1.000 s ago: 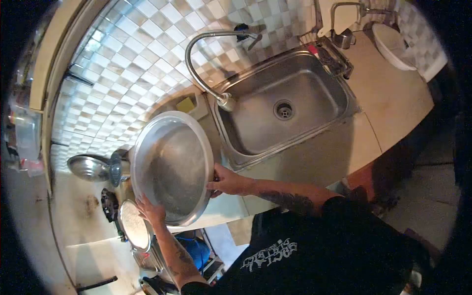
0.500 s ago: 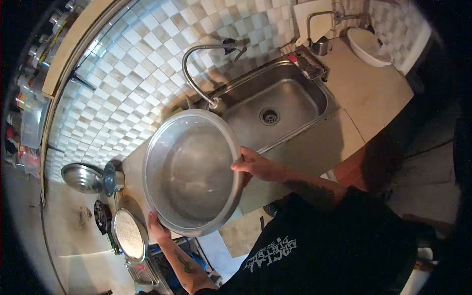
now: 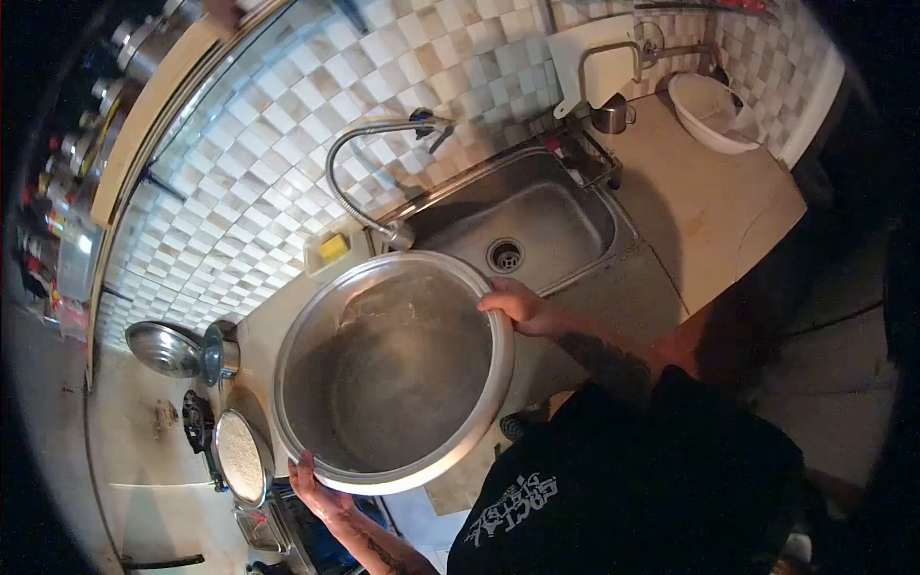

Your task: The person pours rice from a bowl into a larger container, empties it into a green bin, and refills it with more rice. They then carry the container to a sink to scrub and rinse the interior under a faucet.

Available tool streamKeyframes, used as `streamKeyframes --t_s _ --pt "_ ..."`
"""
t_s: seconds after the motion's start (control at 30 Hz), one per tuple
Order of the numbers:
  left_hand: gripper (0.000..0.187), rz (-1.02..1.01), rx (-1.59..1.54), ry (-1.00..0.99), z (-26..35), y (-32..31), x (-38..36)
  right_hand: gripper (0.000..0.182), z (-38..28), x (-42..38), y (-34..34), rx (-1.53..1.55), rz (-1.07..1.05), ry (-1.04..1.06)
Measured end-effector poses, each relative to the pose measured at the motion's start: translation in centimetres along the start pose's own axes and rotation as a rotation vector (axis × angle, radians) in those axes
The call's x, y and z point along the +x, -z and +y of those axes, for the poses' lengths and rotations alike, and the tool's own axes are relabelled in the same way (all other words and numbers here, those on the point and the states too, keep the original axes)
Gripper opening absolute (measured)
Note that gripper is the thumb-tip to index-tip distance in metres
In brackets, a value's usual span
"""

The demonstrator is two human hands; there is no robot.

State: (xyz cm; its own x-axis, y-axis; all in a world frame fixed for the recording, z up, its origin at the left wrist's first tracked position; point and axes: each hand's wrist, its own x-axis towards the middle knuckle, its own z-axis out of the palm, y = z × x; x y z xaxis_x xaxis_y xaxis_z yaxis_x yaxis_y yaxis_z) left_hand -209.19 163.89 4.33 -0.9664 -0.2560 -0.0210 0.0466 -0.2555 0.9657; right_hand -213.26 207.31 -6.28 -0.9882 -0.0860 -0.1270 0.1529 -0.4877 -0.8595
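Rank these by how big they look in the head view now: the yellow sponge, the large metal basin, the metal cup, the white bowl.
Largest to smallest:
large metal basin
white bowl
metal cup
yellow sponge

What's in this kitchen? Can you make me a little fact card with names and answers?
Big thing: round metal basin
Left hand: gripping the basin's rim
Right hand: gripping the rim on another side
Sink: metal, drain hole showing, partly behind the basin
Tap: bendy metal neck, curving down by the sink
Yellow sponge: in a pale tray near the wall
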Motion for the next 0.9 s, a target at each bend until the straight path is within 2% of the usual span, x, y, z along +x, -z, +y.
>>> streamKeyframes --t_s 0.03,0.07,0.17,0.2,0.23,0.3,0.33,0.43,0.47,0.57,0.6,0.67,0.73,0.8,0.9 --pt "0.039 0.051 -0.004 -0.001 0.6 -1.5 -0.9 0.035 0.1 0.7 1.1 0.060 -0.020 -0.019" --pt "0.037 0.064 0.003 -0.004 0.7 -2.9 -1.7 0.030 0.7 2.3 2.8 -0.046 -0.016 -0.065" --pt "0.030 0.107 0.027 -0.007 1.0 -6.2 -4.2 0.034 -4.2 1.2 3.3 -0.079 -0.095 -0.115" --pt "0.031 0.125 0.168 -0.081 0.7 -6.5 -4.7 0.038 -3.6 2.4 4.0 -0.080 -0.098 -0.097" --pt "0.031 0.145 0.308 -0.153 0.1 -6.6 -4.9 0.033 -4.1 2.9 4.5 -0.132 -0.097 -0.097" --pt "0.032 0.143 0.139 -0.093 -0.2 -6.9 -5.4 0.026 -5.2 4.2 5.9 -0.252 -0.107 -0.106" --pt "0.029 0.154 0.474 -0.235 -0.2 -7.9 -5.9 0.025 -5.2 5.2 6.5 -0.299 -0.101 -0.103" --pt "0.012 0.224 0.038 -0.035 0.2 -13.1 -6.8 0.026 -5.5 6.7 8.1 -0.274 -0.105 -0.069" --pt "0.013 0.183 0.029 -0.019 0.1 -13.3 -6.7 0.032 -6.8 5.8 8.2 -0.223 -0.073 -0.103" --pt "0.019 0.126 0.006 0.008 -0.2 -14.4 -5.9 0.062 -4.7 8.6 10.6 -0.036 -0.101 -0.177" --pt "0.021 0.123 0.012 0.005 0.0 -15.7 -5.8 0.072 -6.2 7.0 9.9 0.000 0.021 -0.213" --pt "0.026 0.100 -0.012 0.045 0.2 -16.5 -5.3 0.074 0.8 13.0 14.7 -0.164 -0.218 0.120" --pt "0.026 0.067 0.008 0.030 0.6 -17.9 -5.0 0.062 -1.8 11.1 13.0 0.103 0.006 -0.214" --pt "0.027 0.007 0.017 0.007 0.8 -18.1 -4.7 0.054 0.7 12.4 14.5 -0.076 -0.129 0.106" --pt "0.032 -0.013 0.021 -0.011 1.7 -20.7 -5.0 0.056 3.9 16.3 17.5 -0.111 -0.376 0.244"
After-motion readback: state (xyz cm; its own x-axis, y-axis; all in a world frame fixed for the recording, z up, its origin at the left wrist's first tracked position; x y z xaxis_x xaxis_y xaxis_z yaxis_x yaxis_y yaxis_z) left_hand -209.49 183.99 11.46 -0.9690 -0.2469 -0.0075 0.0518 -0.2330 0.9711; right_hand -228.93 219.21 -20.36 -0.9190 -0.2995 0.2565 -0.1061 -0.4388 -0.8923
